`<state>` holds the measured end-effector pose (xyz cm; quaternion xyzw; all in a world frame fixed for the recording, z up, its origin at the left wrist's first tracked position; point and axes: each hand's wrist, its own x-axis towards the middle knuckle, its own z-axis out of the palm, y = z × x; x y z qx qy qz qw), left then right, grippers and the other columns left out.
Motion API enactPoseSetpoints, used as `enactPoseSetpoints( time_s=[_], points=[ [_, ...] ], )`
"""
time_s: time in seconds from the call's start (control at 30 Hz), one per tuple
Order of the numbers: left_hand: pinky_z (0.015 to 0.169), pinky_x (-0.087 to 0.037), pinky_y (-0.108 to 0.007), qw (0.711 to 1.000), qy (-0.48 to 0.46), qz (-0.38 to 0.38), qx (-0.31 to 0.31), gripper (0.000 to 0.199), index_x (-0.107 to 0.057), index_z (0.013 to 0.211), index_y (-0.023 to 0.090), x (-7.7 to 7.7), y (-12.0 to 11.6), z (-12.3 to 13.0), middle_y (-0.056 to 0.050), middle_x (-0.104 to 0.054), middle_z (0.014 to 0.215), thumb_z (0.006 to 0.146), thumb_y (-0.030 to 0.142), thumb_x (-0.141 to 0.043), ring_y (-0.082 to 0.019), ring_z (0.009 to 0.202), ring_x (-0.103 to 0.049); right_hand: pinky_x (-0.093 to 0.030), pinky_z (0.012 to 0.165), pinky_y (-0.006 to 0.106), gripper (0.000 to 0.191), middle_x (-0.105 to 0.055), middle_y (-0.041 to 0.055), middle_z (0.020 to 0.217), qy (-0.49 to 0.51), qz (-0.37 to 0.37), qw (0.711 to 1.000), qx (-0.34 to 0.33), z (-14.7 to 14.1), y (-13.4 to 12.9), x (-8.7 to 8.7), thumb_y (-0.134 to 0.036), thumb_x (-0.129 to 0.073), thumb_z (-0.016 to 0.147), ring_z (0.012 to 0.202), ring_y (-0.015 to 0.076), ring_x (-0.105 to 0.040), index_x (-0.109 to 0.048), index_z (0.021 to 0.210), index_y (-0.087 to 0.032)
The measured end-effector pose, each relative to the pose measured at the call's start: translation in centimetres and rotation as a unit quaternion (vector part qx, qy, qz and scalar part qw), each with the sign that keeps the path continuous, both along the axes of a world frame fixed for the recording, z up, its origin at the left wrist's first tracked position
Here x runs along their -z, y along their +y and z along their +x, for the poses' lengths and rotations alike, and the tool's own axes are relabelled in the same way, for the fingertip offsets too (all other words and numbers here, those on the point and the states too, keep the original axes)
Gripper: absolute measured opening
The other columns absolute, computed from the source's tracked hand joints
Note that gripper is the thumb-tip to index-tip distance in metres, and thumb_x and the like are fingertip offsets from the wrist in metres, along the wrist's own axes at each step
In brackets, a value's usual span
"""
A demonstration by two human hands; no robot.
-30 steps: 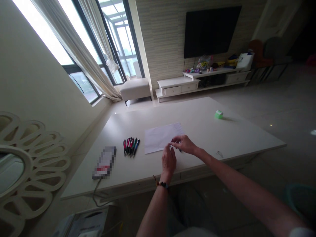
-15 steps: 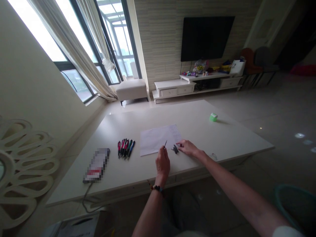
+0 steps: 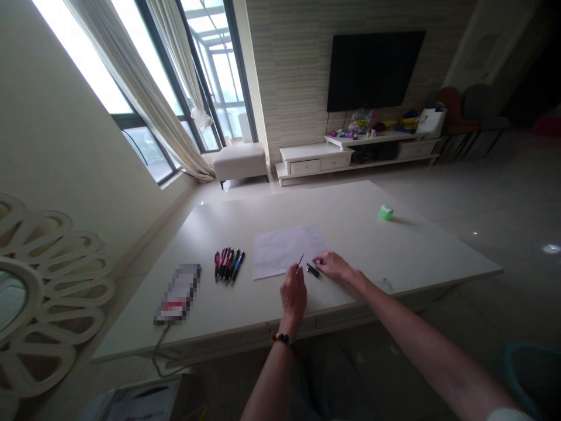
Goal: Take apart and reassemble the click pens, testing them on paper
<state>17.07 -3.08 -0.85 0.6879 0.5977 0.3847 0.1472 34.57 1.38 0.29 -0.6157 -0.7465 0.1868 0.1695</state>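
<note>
My left hand [image 3: 293, 292] is closed around a thin dark pen refill [image 3: 300, 260], which sticks up out of the fingers. Just to its right, my right hand [image 3: 333, 266] reaches in low over the table with its fingertips pinched together; a small dark piece shows at them, too small to name. Black pen parts [image 3: 312, 270] lie on the tabletop between the two hands. Behind the hands a white sheet of paper [image 3: 280, 251] lies flat, with printed lines at its right side. A row of several click pens [image 3: 228, 266] in red, green, blue and black lies left of the paper.
On the white table [image 3: 350, 222], a phone [image 3: 179, 292] with a cable lies at the left and a small green box [image 3: 386, 212] stands at the far right. A clear ring-like item [image 3: 386, 283] lies near the front edge. A teal bin [image 3: 521, 368] is at lower right.
The black pen parts between the hands have shifted and lie at a different angle. Both hands stay almost in place over the table; the whole view has swung slightly.
</note>
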Motion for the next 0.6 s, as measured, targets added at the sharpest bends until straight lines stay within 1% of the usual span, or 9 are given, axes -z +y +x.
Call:
enactPoseSetpoints(
  time_s=[0.13,0.23,0.33,0.4,0.43,0.47,0.5,0.57,0.6],
  points=[
    [0.06,-0.032,-0.022,1.0,0.016,-0.01,0.0,0.026,-0.052,0.099,0.022,-0.3,-0.1,0.0,-0.003,-0.062,0.084,0.093,0.033,-0.029,-0.012,0.071,-0.057,-0.043,0.075,0.022,0.023,-0.068,0.0051,0.089,0.011,0.01,1.0,0.018,-0.4,0.1,-0.2,-0.027,-0.061,0.074,0.081,0.0156,-0.062,-0.068,0.096,-0.021],
    [0.059,-0.031,-0.022,0.999,0.028,-0.023,0.0,0.025,-0.053,0.097,0.022,-0.5,-0.1,0.0,-0.003,-0.062,0.083,0.093,0.03,-0.03,-0.012,0.072,-0.057,-0.044,0.072,0.022,0.017,-0.068,0.0053,0.086,0.027,0.013,0.999,0.037,-0.5,0.1,0.0,-0.024,-0.063,0.072,0.079,0.0156,-0.062,-0.069,0.087,-0.019],
    [0.058,-0.029,-0.022,0.999,0.04,-0.033,-0.001,0.024,-0.053,0.095,0.021,-0.5,-0.1,0.0,-0.003,-0.062,0.081,0.093,0.029,-0.03,-0.012,0.071,-0.057,-0.045,0.07,0.023,0.013,-0.069,0.0044,0.08,0.07,0.017,0.995,0.065,-0.4,0.1,0.5,-0.018,-0.063,0.069,0.074,0.0149,-0.062,-0.068,0.08,-0.018],
    [0.058,-0.029,-0.023,0.998,0.047,-0.036,0.0,0.025,-0.053,0.092,0.021,-0.5,-0.1,0.0,-0.003,-0.062,0.081,0.093,0.028,-0.029,-0.012,0.07,-0.056,-0.046,0.069,0.024,0.009,-0.069,0.0038,0.075,0.127,0.03,0.987,0.093,-0.5,0.1,0.7,-0.016,-0.063,0.067,0.07,0.0147,-0.062,-0.068,0.075,-0.018],
    [0.058,-0.029,-0.022,0.998,0.05,-0.036,0.001,0.025,-0.053,0.091,0.021,-0.5,-0.1,0.0,-0.003,-0.061,0.081,0.093,0.028,-0.029,-0.011,0.07,-0.056,-0.047,0.067,0.025,0.007,-0.068,0.0037,0.072,0.172,0.039,0.978,0.108,-0.6,0.1,0.7,-0.017,-0.063,0.067,0.068,0.0149,-0.062,-0.067,0.072,-0.017],
    [0.058,-0.029,-0.022,0.998,0.052,-0.036,0.003,0.024,-0.052,0.091,0.021,-0.5,-0.1,0.0,-0.003,-0.061,0.081,0.093,0.028,-0.029,-0.011,0.07,-0.056,-0.047,0.065,0.025,0.007,-0.068,0.0037,0.069,0.232,0.049,0.964,0.125,-0.7,0.0,0.6,-0.021,-0.065,0.067,0.066,0.0151,-0.062,-0.067,0.072,-0.016],
    [0.058,-0.03,-0.022,0.998,0.055,-0.035,0.007,0.024,-0.052,0.09,0.021,-0.4,-0.1,0.0,-0.002,-0.061,0.081,0.093,0.028,-0.029,-0.011,0.07,-0.056,-0.048,0.061,0.025,0.012,-0.067,0.0039,0.067,0.301,0.059,0.941,0.14,-1.0,-0.2,0.3,-0.026,-0.066,0.067,0.064,0.0153,-0.062,-0.066,0.073,-0.015],
    [0.059,-0.031,-0.022,0.998,0.058,-0.026,0.018,0.024,-0.051,0.09,0.022,-0.3,-0.1,0.0,-0.002,-0.061,0.083,0.093,0.029,-0.029,-0.011,0.072,-0.056,-0.047,0.053,0.025,0.026,-0.067,0.0046,0.068,0.438,0.076,0.881,0.16,-1.8,-0.5,-0.7,-0.037,-0.068,0.066,0.061,0.0154,-0.061,-0.065,0.078,-0.014],
    [0.06,-0.032,-0.022,0.998,0.061,-0.019,0.025,0.024,-0.05,0.09,0.022,-0.2,-0.1,0.0,-0.002,-0.061,0.083,0.093,0.03,-0.028,-0.011,0.072,-0.056,-0.046,0.051,0.024,0.031,-0.067,0.0051,0.069,0.491,0.082,0.852,0.163,-2.3,-0.7,-1.3,-0.041,-0.069,0.065,0.061,0.0153,-0.061,-0.065,0.08,-0.014]
  ],
)
